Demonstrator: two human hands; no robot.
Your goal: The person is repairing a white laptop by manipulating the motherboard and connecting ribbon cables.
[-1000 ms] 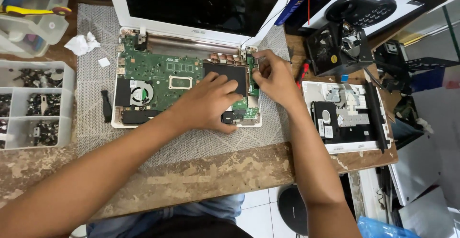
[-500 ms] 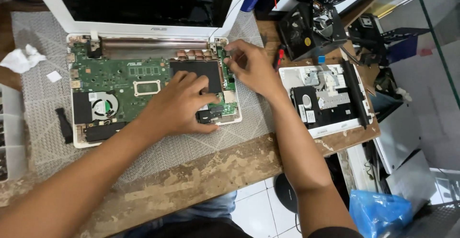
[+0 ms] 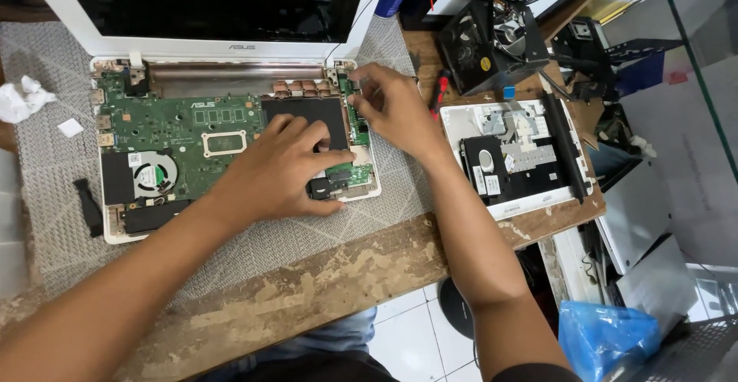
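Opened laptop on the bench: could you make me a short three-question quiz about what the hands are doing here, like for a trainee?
1. True or false: the left hand rests flat on the opened laptop, over its right half.
2. Where are the right hand fingertips? A) on the cooling fan B) at the small green board by the laptop's right edge C) on the crumpled tissue
3. Fill in: the red-handled screwdriver lies on the wooden bench, just to the ____ of the right hand.

Key: 1 true; 2 B; 3 right
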